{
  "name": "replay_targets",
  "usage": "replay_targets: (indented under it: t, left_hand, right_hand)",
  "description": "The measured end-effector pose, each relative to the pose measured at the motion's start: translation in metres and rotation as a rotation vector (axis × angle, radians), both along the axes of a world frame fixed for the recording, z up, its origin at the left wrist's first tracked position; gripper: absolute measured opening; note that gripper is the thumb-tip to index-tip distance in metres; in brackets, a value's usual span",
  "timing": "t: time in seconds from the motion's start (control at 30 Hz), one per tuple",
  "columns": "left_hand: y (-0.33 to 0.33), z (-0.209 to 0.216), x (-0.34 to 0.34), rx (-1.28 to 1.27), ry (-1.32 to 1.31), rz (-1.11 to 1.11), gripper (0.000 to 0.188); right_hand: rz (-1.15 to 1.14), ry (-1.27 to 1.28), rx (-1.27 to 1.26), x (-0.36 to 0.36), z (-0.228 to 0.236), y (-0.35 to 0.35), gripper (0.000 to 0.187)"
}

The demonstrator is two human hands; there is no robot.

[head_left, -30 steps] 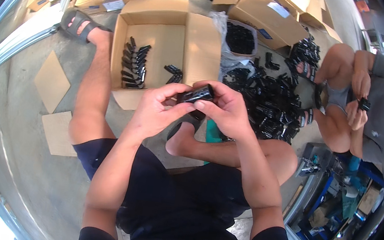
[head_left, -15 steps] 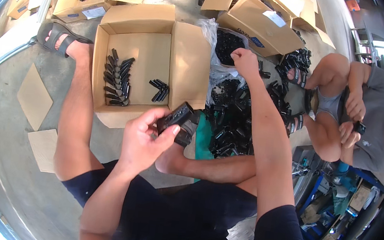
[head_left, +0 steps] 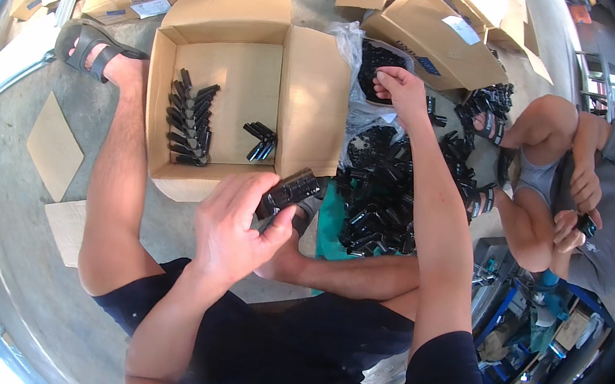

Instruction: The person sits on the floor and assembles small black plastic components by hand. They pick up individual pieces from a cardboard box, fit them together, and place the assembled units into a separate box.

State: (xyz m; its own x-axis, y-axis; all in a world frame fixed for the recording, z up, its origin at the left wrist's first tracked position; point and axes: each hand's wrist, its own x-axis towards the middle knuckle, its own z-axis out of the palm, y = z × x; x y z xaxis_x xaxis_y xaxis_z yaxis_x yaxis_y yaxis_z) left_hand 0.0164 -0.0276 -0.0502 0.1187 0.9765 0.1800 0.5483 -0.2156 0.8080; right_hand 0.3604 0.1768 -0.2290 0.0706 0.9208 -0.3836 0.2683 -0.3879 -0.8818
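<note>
My left hand (head_left: 231, 221) grips a black elbow-shaped plastic piece (head_left: 290, 193) between thumb and fingers, just in front of an open cardboard box (head_left: 314, 101). My right hand (head_left: 404, 96) is held over a clear plastic bag (head_left: 347, 47) of small black parts (head_left: 375, 61). Its fingertips are pinched together; whatever they hold, if anything, is too small to make out. Inside the box, black plastic pieces lie in stacked rows (head_left: 192, 120) at the left, with a smaller group (head_left: 260, 142) near its right wall.
A heap of black pieces (head_left: 382, 209) lies on green cloth (head_left: 330, 229) to the right of the box. More cardboard boxes (head_left: 426, 41) stand behind. At the right sits a co-worker (head_left: 606, 198) with a black piece in hand. Flat cardboard sheets (head_left: 54, 148) lie at the left.
The black piece has turned in my left hand, so its ridged side shows now. My right hand stays by the bag, its fingers now in a visible pinch. The view has shifted slightly.
</note>
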Motion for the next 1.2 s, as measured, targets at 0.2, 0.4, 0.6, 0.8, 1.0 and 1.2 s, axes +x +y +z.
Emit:
replay_targets:
  t: [0.2,0.4,0.6,0.8,1.0,1.2]
  left_hand:
    - [-0.008,-0.001,-0.001,0.163,0.116,0.01,0.036]
    - [-0.022,0.007,-0.002,0.273,0.196,-0.009,0.038]
    - [-0.034,0.015,-0.006,0.378,0.177,0.022,0.041]
    - [-0.038,0.015,-0.007,0.405,0.199,0.013,0.043]
    - [-0.038,0.012,-0.006,0.382,0.203,0.019,0.042]
    - [-0.034,0.013,-0.001,0.347,0.223,-0.009,0.041]
  right_hand:
    - [0.152,0.359,0.027,-0.063,0.153,-0.077,0.016]
    - [0.284,0.256,0.225,-0.112,0.232,-0.183,0.017]
    - [0.422,-0.098,0.577,-0.151,0.237,-0.217,0.022]
    - [0.45,-0.318,0.824,-0.164,0.225,-0.224,0.029]
    - [0.424,-0.394,0.859,-0.168,0.222,-0.224,0.035]
    - [0.495,-0.461,1.048,-0.16,0.214,-0.213,0.035]
